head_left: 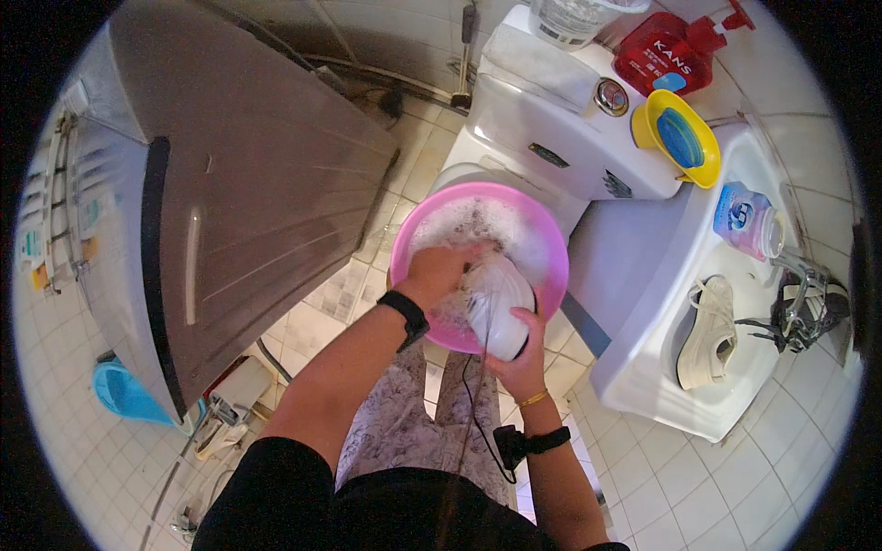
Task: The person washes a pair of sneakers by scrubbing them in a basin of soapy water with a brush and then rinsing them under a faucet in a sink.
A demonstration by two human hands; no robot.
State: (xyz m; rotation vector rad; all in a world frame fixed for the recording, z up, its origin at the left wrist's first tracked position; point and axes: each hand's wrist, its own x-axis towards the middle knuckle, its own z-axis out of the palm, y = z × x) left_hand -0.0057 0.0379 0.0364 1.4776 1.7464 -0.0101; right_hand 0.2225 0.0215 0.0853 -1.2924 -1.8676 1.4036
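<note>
A pink basin (558, 241) of foamy, soapy water sits before me, near the toilet. Over it, a white shoe (503, 308) is tilted, its rounded end toward me and dark lines along its side. My right hand (521, 354) grips the near end of the shoe, thumb along its side. At the shoe's far end, among the suds, is my left hand (439, 274), fingers curled in. What those fingers hold is hidden by foam and the shoe. A black band (405, 317) circles my left wrist.
Right of the basin, a white sink (643, 390) holds a cream shoe (707, 335) and a dark shoe (822, 308) behind the faucet. A red pump bottle (666, 55) and yellow scoop (648, 124) stand on the toilet tank. A large brown-grey panel (266, 174) rises at left.
</note>
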